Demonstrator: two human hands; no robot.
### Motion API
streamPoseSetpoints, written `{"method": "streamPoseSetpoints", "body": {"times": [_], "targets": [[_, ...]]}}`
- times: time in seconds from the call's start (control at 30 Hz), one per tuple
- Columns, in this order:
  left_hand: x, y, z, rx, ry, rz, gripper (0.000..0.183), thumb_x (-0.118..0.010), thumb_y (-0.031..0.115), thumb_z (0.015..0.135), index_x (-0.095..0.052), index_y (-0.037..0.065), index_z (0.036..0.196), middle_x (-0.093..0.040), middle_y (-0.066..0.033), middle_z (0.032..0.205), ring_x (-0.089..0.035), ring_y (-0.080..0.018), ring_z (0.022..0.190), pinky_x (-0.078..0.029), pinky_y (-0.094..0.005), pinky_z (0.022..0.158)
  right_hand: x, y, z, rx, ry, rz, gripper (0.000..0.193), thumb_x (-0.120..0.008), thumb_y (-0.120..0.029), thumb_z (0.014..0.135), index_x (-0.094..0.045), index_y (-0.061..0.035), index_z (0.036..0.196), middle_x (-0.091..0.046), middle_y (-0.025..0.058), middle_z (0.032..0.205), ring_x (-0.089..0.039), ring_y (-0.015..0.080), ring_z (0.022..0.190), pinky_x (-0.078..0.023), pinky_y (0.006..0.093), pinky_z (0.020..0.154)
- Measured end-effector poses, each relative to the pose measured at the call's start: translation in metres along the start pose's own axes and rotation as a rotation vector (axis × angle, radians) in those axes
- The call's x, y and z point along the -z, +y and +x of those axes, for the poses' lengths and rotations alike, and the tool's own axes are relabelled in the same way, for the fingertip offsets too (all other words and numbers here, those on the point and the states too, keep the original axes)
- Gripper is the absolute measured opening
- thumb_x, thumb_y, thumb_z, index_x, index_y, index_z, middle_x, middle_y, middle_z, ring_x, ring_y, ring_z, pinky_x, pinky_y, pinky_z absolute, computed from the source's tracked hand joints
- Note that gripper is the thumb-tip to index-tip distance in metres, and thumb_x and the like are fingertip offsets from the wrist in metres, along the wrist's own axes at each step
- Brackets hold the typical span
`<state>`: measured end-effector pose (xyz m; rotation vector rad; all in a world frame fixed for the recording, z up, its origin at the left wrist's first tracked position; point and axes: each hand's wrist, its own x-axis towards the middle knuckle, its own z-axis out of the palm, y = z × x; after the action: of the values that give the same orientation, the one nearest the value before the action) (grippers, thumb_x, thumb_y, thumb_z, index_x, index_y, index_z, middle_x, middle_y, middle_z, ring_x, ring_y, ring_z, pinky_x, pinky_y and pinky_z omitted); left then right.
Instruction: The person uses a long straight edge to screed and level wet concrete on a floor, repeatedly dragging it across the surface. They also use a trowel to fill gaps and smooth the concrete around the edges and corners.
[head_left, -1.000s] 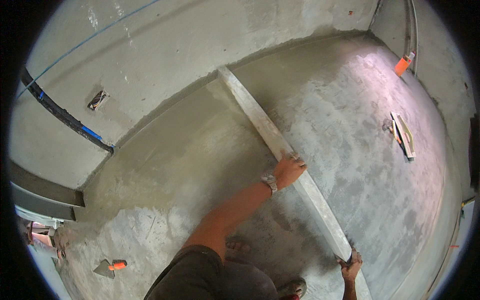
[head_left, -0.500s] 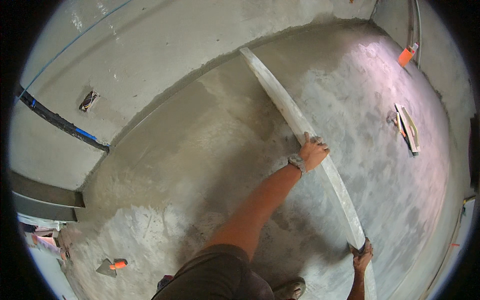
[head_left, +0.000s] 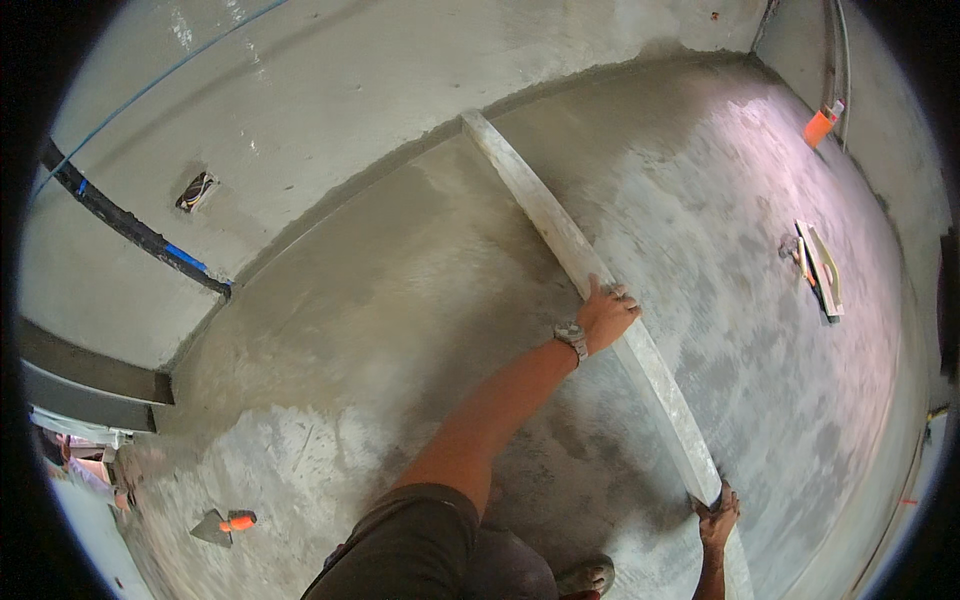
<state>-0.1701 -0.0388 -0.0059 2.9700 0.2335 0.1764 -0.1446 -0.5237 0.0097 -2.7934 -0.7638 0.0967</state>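
Note:
A long, pale straightedge bar [head_left: 540,215], smeared with cement, lies diagonally over the grey floor [head_left: 370,330]. Its far end meets the foot of the wall. My left hand [head_left: 608,315] is closed over the bar near its middle, fingers hooked across the top, a watch on that wrist. Nearer to me and further right, my right hand [head_left: 716,515] grips the same bar. Left of the bar the floor surface looks brown and damp; on its right it is paler and patchy. My foot [head_left: 588,576] shows at the lower edge.
A pointed trowel [head_left: 212,527] with an orange handle lies at the lower left. Floats [head_left: 822,265] rest on the floor at right, and an orange tube-like object [head_left: 820,125] stands by the far right wall. An open wiring box [head_left: 196,190] is set in the left wall.
Both hands have shifted the bar a little to the left, its far end sliding along the wall's foot. My view has also moved slightly. The grip is unchanged.

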Motion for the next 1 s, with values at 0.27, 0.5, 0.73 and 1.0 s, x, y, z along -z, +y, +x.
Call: {"method": "streamPoseSetpoints", "body": {"times": [0.27,0.5,0.73,1.0], "targets": [[0.003,-0.003,-0.026,0.007,0.016,-0.048,0.034,-0.061,0.019,0.086,-0.062,0.02,0.12,-0.057,0.0023,0.128,-0.044,-0.0217,0.128,-0.026,-0.0675,0.105,0.003,-0.007,-0.011,0.056,-0.011,0.069,0.07,-0.08,-0.033,0.059,-0.054,-0.0035,0.117,-0.06,0.0213,0.092,-0.056,0.044,0.088,-0.044,0.0506,0.077],[0.002,-0.003,-0.034,0.013,0.015,0.0,0.034,-0.06,0.019,0.086,-0.062,0.018,0.12,-0.058,0.0034,0.126,-0.045,-0.022,0.126,-0.026,-0.0681,0.106,0.001,-0.007,-0.015,0.051,-0.041,0.067,0.069,-0.08,-0.034,0.058,-0.055,-0.0035,0.115,-0.06,0.022,0.09,-0.055,0.0452,0.087,-0.044,0.0504,0.077],[0.002,-0.003,-0.047,0.01,0.024,0.015,0.034,-0.063,0.019,0.084,-0.062,0.018,0.118,-0.058,0.0024,0.125,-0.045,-0.0226,0.126,-0.027,-0.0691,0.103,-0.003,-0.002,-0.024,-0.004,-0.085,0.082,0.08,-0.081,-0.04,0.058,-0.053,-0.0089,0.126,-0.057,0.0165,0.1,-0.051,0.0379,0.094,-0.038,0.0505,0.079],[-0.003,-0.004,-0.054,0.001,0.022,0.047,0.036,-0.063,0.021,0.085,-0.06,0.018,0.121,-0.056,0.0018,0.128,-0.044,-0.023,0.127,-0.029,-0.0687,0.102,-0.005,0.0,-0.029,0.017,-0.092,0.064,0.075,-0.08,-0.038,0.059,-0.054,-0.0062,0.122,-0.059,0.0199,0.094,-0.053,0.0406,0.088,-0.041,0.0505,0.076]]}}
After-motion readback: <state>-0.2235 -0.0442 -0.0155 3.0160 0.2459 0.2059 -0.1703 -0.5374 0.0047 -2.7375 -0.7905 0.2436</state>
